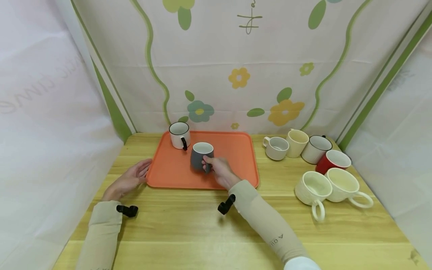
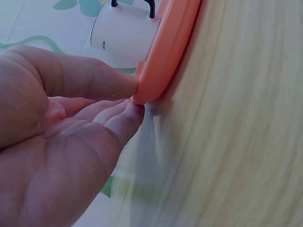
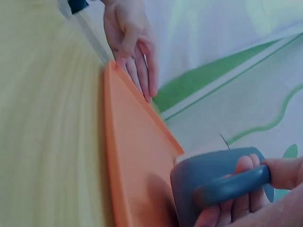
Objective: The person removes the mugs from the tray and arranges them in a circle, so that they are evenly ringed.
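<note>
My right hand [image 1: 221,170] grips the handle of a dark grey mug [image 1: 199,158] with a white inside. The mug is upright over the middle-left of an orange tray [image 1: 233,150]; whether its base touches the tray I cannot tell. Its handle [image 3: 232,187] shows in the right wrist view, with fingers curled through it. At the tray's left edge is my left hand [image 1: 129,178], its fingers nearly straight. In the left wrist view its thumb and fingertips touch the orange rim [image 2: 163,61]. A white mug [image 1: 179,135] with black rim and handle stands in the tray's back left corner.
To the right on the wooden table [image 1: 175,232] stand several mugs: a small white cup [image 1: 276,150], a pale yellow mug [image 1: 297,144], a black-rimmed white mug [image 1: 314,150], a red one [image 1: 324,162] and two cream ones. A printed curtain [image 1: 216,82] hangs behind.
</note>
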`<action>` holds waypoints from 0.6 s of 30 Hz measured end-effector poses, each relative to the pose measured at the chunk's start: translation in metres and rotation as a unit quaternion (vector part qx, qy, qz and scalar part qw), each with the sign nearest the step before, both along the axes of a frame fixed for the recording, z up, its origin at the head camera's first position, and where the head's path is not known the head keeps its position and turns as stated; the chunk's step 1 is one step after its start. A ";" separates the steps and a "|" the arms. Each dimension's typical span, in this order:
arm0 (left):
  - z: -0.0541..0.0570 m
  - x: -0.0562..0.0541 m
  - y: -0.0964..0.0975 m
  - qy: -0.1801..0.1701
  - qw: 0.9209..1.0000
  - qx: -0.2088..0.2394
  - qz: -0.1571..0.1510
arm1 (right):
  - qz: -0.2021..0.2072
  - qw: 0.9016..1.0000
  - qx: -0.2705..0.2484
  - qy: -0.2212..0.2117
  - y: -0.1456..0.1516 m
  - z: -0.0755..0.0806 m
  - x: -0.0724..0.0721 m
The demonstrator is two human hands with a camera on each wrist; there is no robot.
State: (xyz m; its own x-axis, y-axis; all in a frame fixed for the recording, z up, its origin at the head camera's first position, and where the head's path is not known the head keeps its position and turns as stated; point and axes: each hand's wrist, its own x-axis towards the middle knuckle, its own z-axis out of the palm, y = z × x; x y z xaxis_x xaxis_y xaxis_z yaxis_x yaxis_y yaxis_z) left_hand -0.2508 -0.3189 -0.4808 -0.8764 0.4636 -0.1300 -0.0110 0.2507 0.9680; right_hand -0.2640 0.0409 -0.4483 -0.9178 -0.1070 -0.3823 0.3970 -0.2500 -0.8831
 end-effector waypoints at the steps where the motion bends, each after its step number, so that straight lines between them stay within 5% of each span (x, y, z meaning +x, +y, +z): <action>1: 0.000 0.000 0.000 0.000 1.000 -0.001 0.000 | -0.005 1.000 -0.002 0.000 0.002 0.000 0.003; 18: -0.003 -0.001 0.000 -0.008 1.000 0.007 0.005 | -0.173 0.982 0.008 0.070 0.056 0.018 0.048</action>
State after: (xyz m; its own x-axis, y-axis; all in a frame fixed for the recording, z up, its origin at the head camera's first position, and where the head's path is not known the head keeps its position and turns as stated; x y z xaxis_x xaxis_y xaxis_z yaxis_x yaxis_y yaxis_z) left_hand -0.2523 -0.3186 -0.4833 -0.8792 0.4564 -0.1368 -0.0281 0.2369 0.9711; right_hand -0.2157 0.0972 -0.4301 -0.9418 0.2259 -0.2492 0.1651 -0.3349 -0.9277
